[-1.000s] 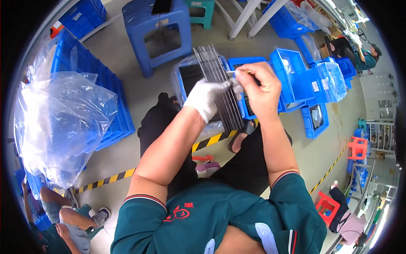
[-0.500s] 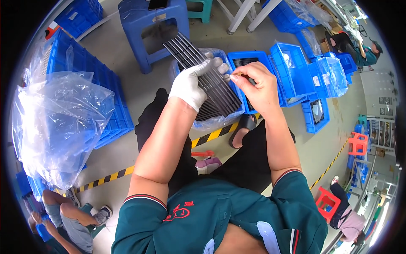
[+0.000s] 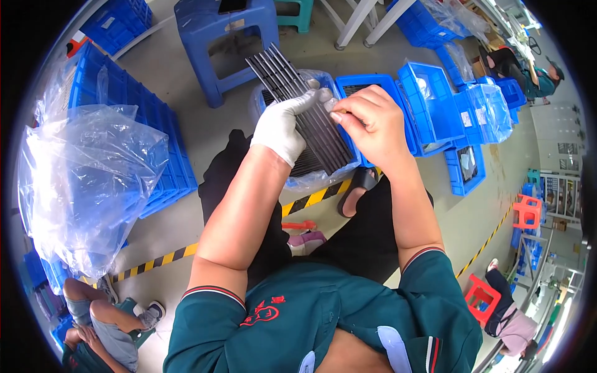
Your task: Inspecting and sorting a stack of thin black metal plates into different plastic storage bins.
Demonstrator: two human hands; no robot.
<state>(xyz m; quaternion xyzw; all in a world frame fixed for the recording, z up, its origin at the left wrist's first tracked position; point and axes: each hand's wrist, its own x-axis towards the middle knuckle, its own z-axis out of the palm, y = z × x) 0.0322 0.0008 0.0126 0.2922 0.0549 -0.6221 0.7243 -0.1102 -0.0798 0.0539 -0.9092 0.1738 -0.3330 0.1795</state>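
Note:
My left hand (image 3: 281, 129), in a white glove, is closed around a flat bundle of thin black rods (image 3: 322, 144). The bundle slants from the upper left down to the right. Bare and pinched at the fingertips, my right hand (image 3: 378, 127) is close to the right side of the bundle, by the gloved fingertips. Whatever lies between its thumb and forefinger is too small to make out. Under the rods stands a blue bin lined with clear plastic (image 3: 320, 180), with more dark rods inside. Beside it, a blue tray (image 3: 362, 79) also holds dark rods, partly hidden by my right hand.
A blue stool (image 3: 214, 81) stands ahead. Stacked blue crates (image 3: 146, 137) and a clear plastic bag (image 3: 93, 180) fill the left. More blue bins (image 3: 432, 102) are on the right. Yellow-black tape (image 3: 317, 198) crosses the floor. Other people sit at the lower left and far right.
The rod bundle and my left hand have shifted slightly right, and the bundle has turned a little. My right hand moved slightly left. At the lower left, the seated person's hands have moved together.

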